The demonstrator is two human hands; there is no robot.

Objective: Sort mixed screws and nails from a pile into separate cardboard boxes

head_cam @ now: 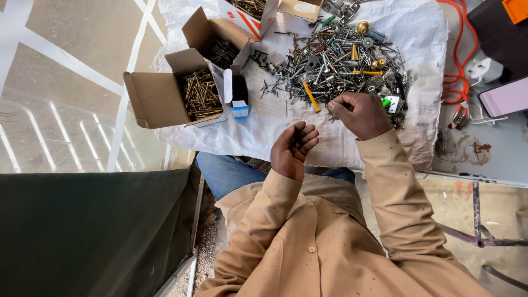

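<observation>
Sitting at the tabletop (pixel 495 154), a person in a tan shirt is working over a white woven sack (pixel 330 137) spread across it. Seen from the head camera, the right hand (pixel 360 114) is resting at the near edge of a pile of mixed screws (pixel 335 63), its fingers curled inward and its fingertips pinched together right against the pile; whether anything is caught between them I cannot tell. A yellow wall plug (pixel 311 97) is lying just to the left of that hand, close to its fingertips.

The left hand (pixel 294 148) is hovering nearer the body, well short of the pile, palm up and cupped loosely with the fingers bent over it. A few small dark pieces seem to be lying in the palm, too small to make out.

Farther left on the sack, an open cardboard box of brass-coloured screws (pixel 201 93) is sitting well apart from both hands, with a second open box of dark screws (pixel 223 52) just behind it and a small black and blue box (pixel 239 93) standing beside it. An orange cable (pixel 459 60) is looping along the right side of the tabletop, near a pink phone (pixel 506 96).
</observation>
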